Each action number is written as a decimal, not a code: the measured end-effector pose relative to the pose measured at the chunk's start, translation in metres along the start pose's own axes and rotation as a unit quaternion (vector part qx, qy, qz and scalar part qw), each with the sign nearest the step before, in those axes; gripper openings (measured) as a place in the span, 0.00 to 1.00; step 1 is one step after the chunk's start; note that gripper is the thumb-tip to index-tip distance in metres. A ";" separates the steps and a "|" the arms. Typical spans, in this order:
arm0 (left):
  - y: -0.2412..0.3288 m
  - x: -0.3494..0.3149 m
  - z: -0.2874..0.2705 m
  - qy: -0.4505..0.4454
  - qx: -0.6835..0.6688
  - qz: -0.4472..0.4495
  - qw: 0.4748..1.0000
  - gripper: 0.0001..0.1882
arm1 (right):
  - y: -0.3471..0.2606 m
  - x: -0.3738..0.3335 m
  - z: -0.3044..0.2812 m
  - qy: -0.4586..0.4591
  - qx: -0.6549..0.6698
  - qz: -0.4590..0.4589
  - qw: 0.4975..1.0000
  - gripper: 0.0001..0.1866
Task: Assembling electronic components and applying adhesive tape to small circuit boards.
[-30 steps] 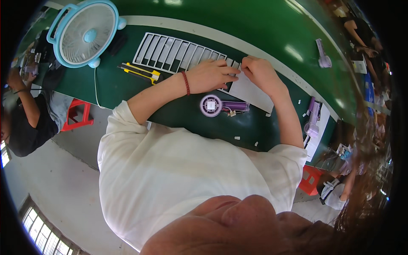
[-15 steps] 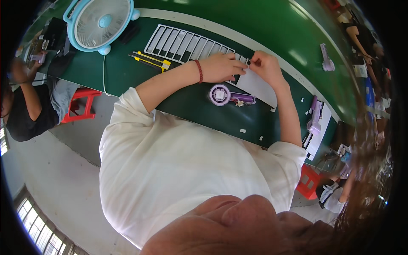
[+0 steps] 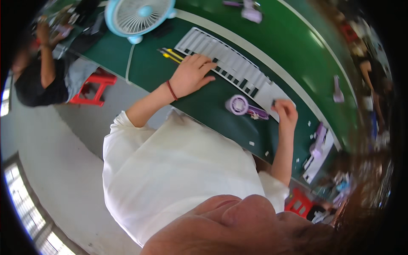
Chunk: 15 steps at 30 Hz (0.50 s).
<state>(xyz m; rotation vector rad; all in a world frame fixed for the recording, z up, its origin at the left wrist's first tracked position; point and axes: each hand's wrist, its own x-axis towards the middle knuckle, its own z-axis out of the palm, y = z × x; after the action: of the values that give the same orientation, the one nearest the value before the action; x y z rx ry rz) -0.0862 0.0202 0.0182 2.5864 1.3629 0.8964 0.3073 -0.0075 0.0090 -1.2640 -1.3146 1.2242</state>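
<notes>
A long white sheet [image 3: 229,63] with rows of black pads lies at a slant across the green table. My left hand [image 3: 193,76], with a red braided band at the wrist, rests palm down at its near edge with fingers spread. Beyond the sheet's right part, my right hand [image 3: 287,114] pinches a small black pad [image 3: 273,103] between thumb and fingertips, above a plain white sheet [image 3: 265,94]. Nearer to me lies a purple handheld fan [image 3: 238,105] with a round head; small loose parts sit by its handle.
Yellow cutter knives [image 3: 170,54] lie beside my left hand. A blue desk fan [image 3: 142,17] stands at the far left, its cord [image 3: 129,63] hanging over the edge. More purple handheld fans [image 3: 316,146] lie around, with white scraps [image 3: 251,143] nearby. A co-worker [image 3: 38,80] sits at left.
My right hand has moved away from the padded sheet, rightward and nearer, with a small black pad in its fingers. My left hand has drawn back leftward along the sheet. The view has shifted.
</notes>
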 end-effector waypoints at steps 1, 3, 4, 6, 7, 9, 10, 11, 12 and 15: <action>-0.003 -0.014 -0.002 -0.010 0.009 -0.009 1.000 0.20 | 0.001 -0.015 0.000 0.019 -0.009 0.002 1.000 0.03; -0.002 -0.033 -0.005 -0.016 0.018 0.002 1.000 0.18 | 0.011 -0.032 -0.005 0.028 -0.005 -0.014 0.999 0.03; -0.003 -0.040 -0.006 -0.018 0.011 -0.006 1.000 0.15 | 0.012 -0.033 -0.005 0.039 -0.006 -0.011 0.999 0.03; -0.018 -0.051 -0.009 -0.013 0.011 0.000 1.000 0.13 | 0.013 -0.036 -0.002 0.056 -0.002 -0.005 0.998 0.04; -0.025 -0.057 -0.012 -0.006 0.005 0.012 1.000 0.12 | 0.016 -0.037 -0.002 0.049 0.000 -0.007 0.999 0.04; -0.029 -0.064 -0.022 0.016 0.008 -0.010 1.000 0.12 | 0.027 -0.036 -0.005 0.068 0.019 -0.001 0.998 0.04; -0.031 -0.068 -0.025 0.008 0.023 -0.014 1.000 0.11 | 0.031 -0.034 -0.007 0.074 0.024 -0.004 0.997 0.04; -0.032 -0.072 -0.028 -0.002 0.038 -0.020 0.999 0.09 | 0.032 -0.033 -0.006 0.069 0.026 -0.005 0.997 0.04; -0.030 -0.076 -0.030 0.000 0.043 -0.024 0.999 0.09 | 0.032 -0.030 -0.005 0.075 0.024 0.001 0.997 0.04; -0.018 -0.083 -0.037 -0.005 0.043 -0.041 0.998 0.11 | 0.040 -0.033 -0.008 0.083 0.024 -0.012 0.996 0.04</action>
<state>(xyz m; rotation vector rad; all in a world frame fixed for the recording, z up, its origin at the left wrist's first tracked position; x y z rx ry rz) -0.1549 -0.0408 0.0050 2.5702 1.5257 0.8278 0.3206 -0.0405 -0.0288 -1.2829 -1.1709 1.1039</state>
